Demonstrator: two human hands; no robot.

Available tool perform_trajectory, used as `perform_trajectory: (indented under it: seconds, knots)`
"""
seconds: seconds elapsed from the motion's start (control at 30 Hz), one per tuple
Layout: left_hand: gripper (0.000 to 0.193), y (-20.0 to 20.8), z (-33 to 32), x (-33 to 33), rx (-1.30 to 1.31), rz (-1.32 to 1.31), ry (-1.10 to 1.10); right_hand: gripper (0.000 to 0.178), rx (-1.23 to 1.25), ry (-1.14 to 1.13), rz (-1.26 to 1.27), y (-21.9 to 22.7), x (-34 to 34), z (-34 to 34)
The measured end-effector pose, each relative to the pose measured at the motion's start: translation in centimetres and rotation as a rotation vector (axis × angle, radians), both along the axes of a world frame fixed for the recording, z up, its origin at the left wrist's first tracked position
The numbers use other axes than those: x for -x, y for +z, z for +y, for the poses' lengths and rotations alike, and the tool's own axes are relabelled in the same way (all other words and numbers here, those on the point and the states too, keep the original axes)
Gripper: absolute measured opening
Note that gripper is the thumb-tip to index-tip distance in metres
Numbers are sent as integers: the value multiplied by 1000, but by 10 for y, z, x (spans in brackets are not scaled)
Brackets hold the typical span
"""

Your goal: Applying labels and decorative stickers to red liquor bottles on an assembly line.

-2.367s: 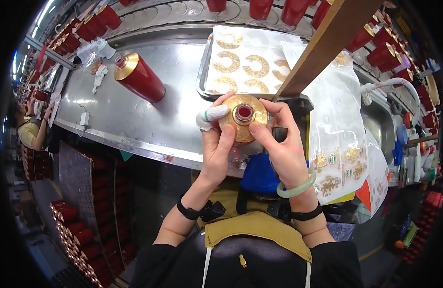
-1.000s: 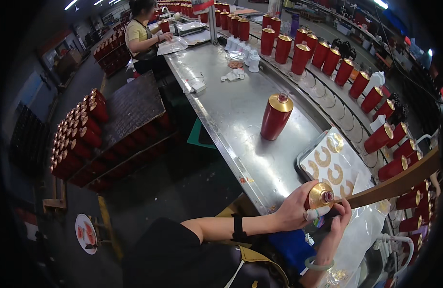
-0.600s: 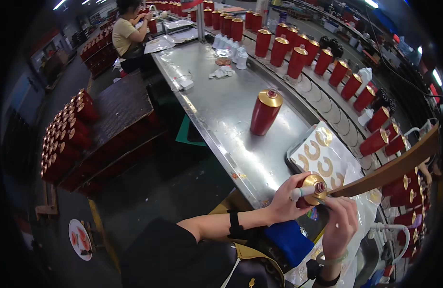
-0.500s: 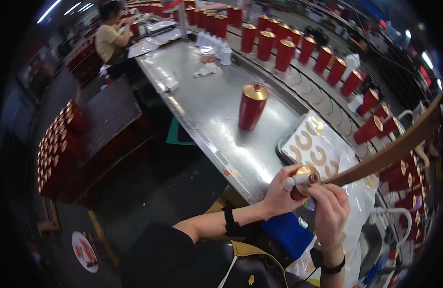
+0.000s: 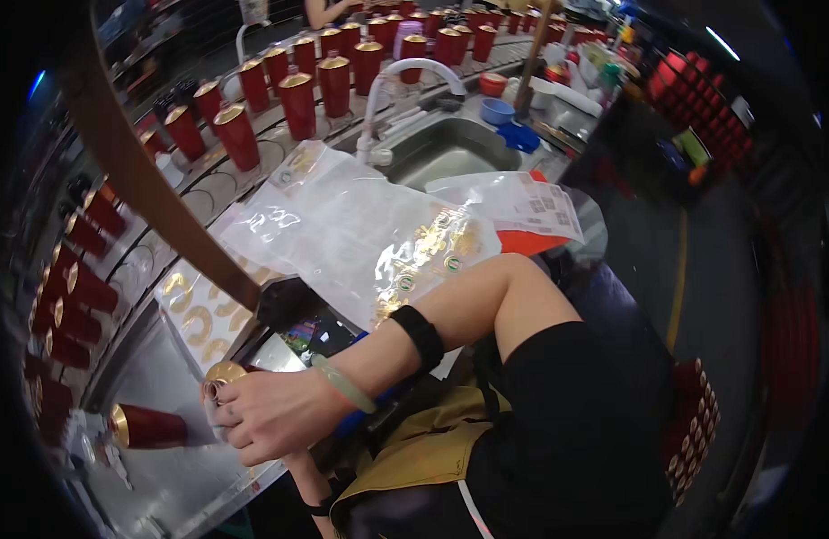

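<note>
My right hand (image 5: 275, 418) is closed over a red bottle with a gold shoulder (image 5: 224, 373), its curled fingers against the side below the open neck. Beneath it, my left hand is mostly hidden; its forearm (image 5: 308, 481) comes up from below toward the same bottle. The bottle's red body is largely covered by my hands. Another red bottle (image 5: 151, 427) stands on the metal table beyond. Close by, a tray carries a white sheet of gold ring-shaped labels (image 5: 199, 328). Clear plastic sheets with gold designs (image 5: 342, 225) lie beside my right forearm.
A wooden bar (image 5: 154, 180) slants across the left, ending in a black piece (image 5: 288, 301) near my hand. Rows of red bottles (image 5: 297, 106) line the conveyor behind the table. A sink (image 5: 459, 135) with a white tap (image 5: 371, 108) and a blue bowl (image 5: 497, 110) stand farther back.
My view has swung to the right, bringing the sink and plastic sheets into sight. Both hands remain at the bottle; the right hand now covers most of the left.
</note>
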State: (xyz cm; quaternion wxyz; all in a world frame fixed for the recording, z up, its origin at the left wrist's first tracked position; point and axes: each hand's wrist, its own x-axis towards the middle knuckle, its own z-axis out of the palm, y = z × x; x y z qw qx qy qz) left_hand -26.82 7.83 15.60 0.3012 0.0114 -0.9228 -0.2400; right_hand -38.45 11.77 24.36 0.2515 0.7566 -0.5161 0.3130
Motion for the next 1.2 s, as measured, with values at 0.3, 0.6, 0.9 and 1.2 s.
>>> perform_trajectory:
  seconds: [0.3,0.6,0.9,1.2]
  knots:
    - [50,-12,-4,46,-60,85,-238,3,-36,-236,-177,5,-16,-4]
    - [52,-19,-16,54,-133,154,-369,22,74,-1303,113,-101,-52,-82]
    - [55,-20,-25,37,-209,218,-277,12,280,-105,-103,-2,-2,-13]
    - [66,-8,-41,27,-448,380,347,22,-39,-80,-28,12,14,35]
